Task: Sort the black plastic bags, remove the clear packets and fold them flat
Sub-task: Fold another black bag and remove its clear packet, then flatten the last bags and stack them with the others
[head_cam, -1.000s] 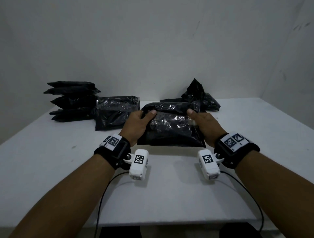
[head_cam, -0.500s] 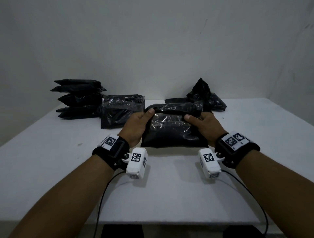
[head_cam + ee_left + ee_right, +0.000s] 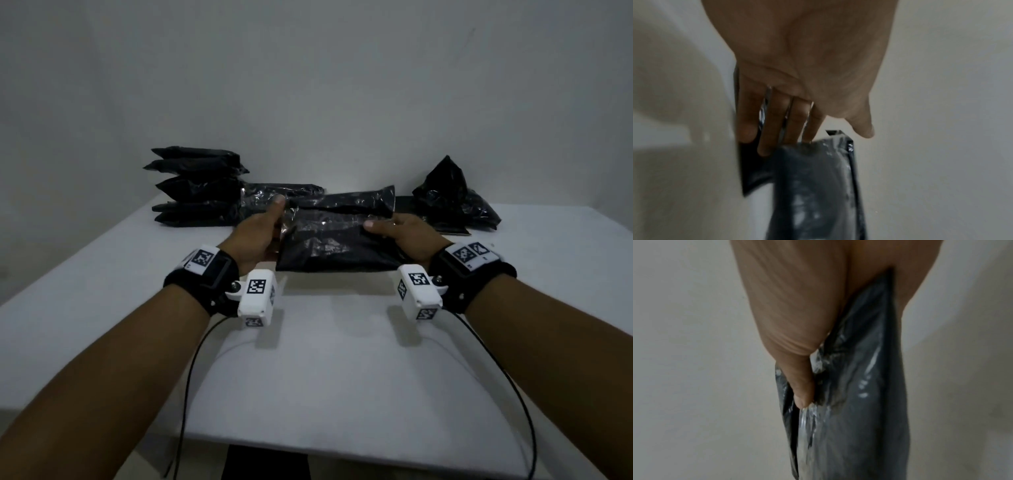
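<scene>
The bag (image 3: 337, 236) held between the two hands is thin black plastic, glossy and crinkled, with bright wrinkle highlights across its face; in the right wrist view the film (image 3: 863, 386) looks slick and grey where light catches it; the stacked bags (image 3: 197, 186) at the far left are darker and duller; the crumpled bag (image 3: 452, 195) at the far right is shiny and creased; the desk (image 3: 325, 370) is white, matt and smooth; the wristbands (image 3: 205, 277) look like black cloth.

Open desk up front, bags crowding the back

Bare desk (image 3: 335, 370) lies wide open near the front edge. Along the far side, a stack of black bags (image 3: 197, 186) on the left and a crumpled black bag (image 3: 448, 195) on the right stand in the way.
</scene>
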`<state>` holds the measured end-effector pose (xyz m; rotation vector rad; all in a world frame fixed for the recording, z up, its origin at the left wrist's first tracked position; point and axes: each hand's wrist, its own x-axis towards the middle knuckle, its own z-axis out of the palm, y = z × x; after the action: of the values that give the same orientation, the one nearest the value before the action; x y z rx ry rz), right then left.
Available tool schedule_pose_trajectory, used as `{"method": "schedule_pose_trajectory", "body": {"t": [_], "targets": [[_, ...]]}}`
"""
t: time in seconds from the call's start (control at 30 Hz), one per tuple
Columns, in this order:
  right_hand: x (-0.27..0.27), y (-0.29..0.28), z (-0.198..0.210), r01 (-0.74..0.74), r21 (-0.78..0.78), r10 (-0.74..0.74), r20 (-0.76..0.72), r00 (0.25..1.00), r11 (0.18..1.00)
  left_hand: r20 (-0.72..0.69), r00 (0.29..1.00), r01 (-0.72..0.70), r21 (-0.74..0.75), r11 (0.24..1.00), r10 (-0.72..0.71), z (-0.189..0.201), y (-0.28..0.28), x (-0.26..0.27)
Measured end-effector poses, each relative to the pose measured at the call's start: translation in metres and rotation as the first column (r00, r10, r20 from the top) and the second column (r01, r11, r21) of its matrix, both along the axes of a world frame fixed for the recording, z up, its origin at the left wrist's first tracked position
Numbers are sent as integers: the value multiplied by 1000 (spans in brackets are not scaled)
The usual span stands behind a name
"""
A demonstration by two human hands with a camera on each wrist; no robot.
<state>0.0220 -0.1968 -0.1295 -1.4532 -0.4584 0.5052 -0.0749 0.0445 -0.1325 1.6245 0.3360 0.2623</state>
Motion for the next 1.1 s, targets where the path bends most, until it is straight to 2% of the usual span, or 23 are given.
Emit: {"method": "schedule_pose_trajectory", "body": {"t": [0.07,0.1,0.13,0.2,0.27,0.33,0.43,0.57,0.7,0.83,0.93,1.0,1.03,1.1], "targets": [[10,18,2,38,16,-38,-17,999,999,-58,997,-39,92,995,44,-1,30,-5],[16,28,2,66,13,-66,-19,998,998,-101,992,-49,206,977,71,-5,47,-8],[20,38,4,85,-3,-85,-8,996,996,-144,984,-43,361,932,101,-7,61,-13],[28,59,6,120,-76,-114,72,991,990,-257,946,7,620,785,195,-14,84,-24],[33,81,7,134,-139,-114,147,983,981,-383,886,97,703,705,261,-18,95,-32],[36,102,6,132,-147,-106,173,979,980,-487,833,196,703,683,262,-22,102,-36],[43,129,0,156,-162,-124,192,974,974,-550,794,286,713,640,258,-27,106,-37],[54,152,-11,192,-202,-132,275,952,961,-596,748,401,757,516,292,-32,102,-37],[58,164,-21,343,-277,-213,410,887,897,-609,729,449,771,452,314,-37,107,-33],[53,174,-36,560,-311,-338,547,766,768,-629,709,476,761,441,319,-37,106,-33],[47,172,-40,653,-134,-427,657,622,745,-638,698,490,757,431,326,-36,104,-33],[46,170,-39,656,-70,-365,784,502,752,-642,693,499,755,426,327,-35,104,-32],[46,170,-38,646,-92,-304,827,474,758,-643,693,502,755,422,326,-36,104,-31],[45,169,-36,621,-179,-193,854,483,763,-641,695,504,757,416,325,-36,105,-31]]}}
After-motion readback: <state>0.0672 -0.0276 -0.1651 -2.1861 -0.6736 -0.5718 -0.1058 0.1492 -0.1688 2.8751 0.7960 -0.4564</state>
